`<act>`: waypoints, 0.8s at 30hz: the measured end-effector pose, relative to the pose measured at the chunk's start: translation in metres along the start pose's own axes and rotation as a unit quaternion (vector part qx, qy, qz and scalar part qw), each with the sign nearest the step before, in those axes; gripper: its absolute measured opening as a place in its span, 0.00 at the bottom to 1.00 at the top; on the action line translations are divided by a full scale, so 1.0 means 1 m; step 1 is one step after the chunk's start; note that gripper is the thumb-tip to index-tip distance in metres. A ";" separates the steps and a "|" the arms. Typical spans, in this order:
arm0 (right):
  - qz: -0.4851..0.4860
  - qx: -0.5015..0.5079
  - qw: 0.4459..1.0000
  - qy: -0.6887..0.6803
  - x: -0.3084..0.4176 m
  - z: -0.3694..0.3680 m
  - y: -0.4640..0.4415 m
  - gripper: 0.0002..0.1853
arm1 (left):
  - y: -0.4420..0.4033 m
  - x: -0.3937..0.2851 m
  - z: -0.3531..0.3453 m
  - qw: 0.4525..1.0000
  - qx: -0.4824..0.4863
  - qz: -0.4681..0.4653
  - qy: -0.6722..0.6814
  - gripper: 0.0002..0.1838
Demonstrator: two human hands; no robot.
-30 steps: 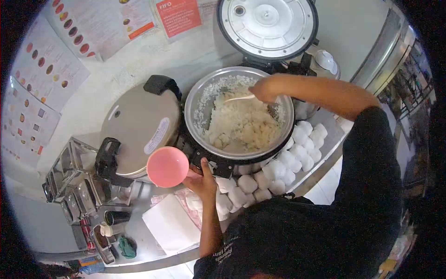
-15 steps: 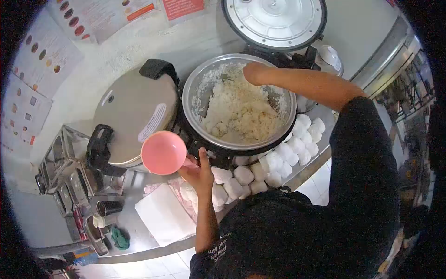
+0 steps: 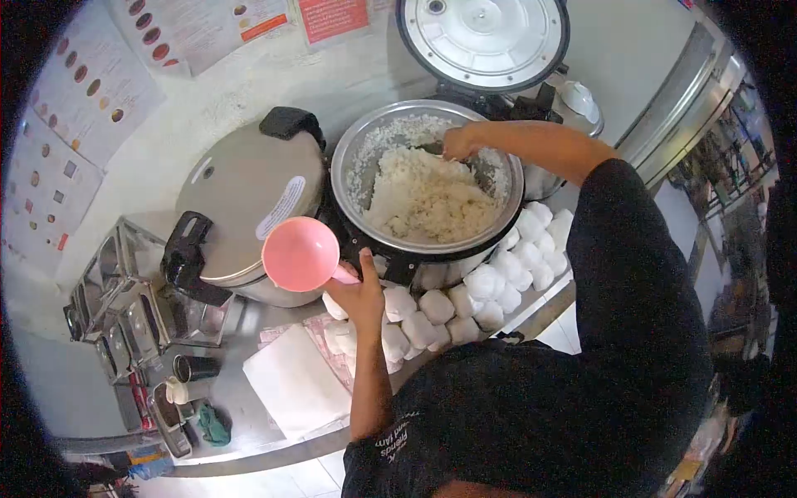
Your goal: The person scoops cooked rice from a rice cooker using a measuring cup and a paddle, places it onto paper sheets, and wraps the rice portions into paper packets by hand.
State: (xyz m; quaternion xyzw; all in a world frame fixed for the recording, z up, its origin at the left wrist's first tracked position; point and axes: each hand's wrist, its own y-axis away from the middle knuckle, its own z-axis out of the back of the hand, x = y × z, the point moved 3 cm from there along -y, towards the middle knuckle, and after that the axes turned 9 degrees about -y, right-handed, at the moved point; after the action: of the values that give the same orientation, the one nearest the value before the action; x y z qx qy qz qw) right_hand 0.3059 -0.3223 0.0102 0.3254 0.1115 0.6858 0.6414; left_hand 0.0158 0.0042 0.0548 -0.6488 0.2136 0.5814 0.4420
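Note:
My left hand (image 3: 359, 295) grips the short handle of a pink scoop (image 3: 300, 254), a round cup whose hollow faces up with nothing visible inside. It is held in front of the cookers, above the counter. My right hand (image 3: 462, 143) is closed inside the far right of the open rice cooker (image 3: 342, 187), at the edge of the heaped white rice (image 3: 432, 195). A small dark part shows beside its fingers, but what it holds is hidden. Rice grains cling to the pot's inner wall. The cooker's round metal lid (image 3: 486, 37) stands raised behind.
A second cooker with a closed lid (image 3: 241, 183) stands left. Several white wrapped bundles (image 3: 436, 307) line the counter's front, near a stack of white paper (image 3: 297, 382). Metal containers (image 3: 141, 319), a dark cup (image 3: 195, 367) and a green cloth (image 3: 214, 425) sit left.
My right hand has shifted slightly downward in the pot, and its fingers now show more. The pink scoop has moved slightly right and up in view. The whole view has shifted a little.

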 end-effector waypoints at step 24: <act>0.230 0.054 0.924 0.301 0.078 -0.043 0.138 0.17 | -0.001 0.003 -0.004 0.999 0.022 -0.014 0.040 0.31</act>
State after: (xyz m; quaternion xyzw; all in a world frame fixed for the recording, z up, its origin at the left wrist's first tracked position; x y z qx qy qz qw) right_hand 0.1717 -0.2574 0.0802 0.1543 0.2578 0.8732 0.3836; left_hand 0.0200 0.0022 0.0518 -0.6650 0.2346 0.5438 0.4550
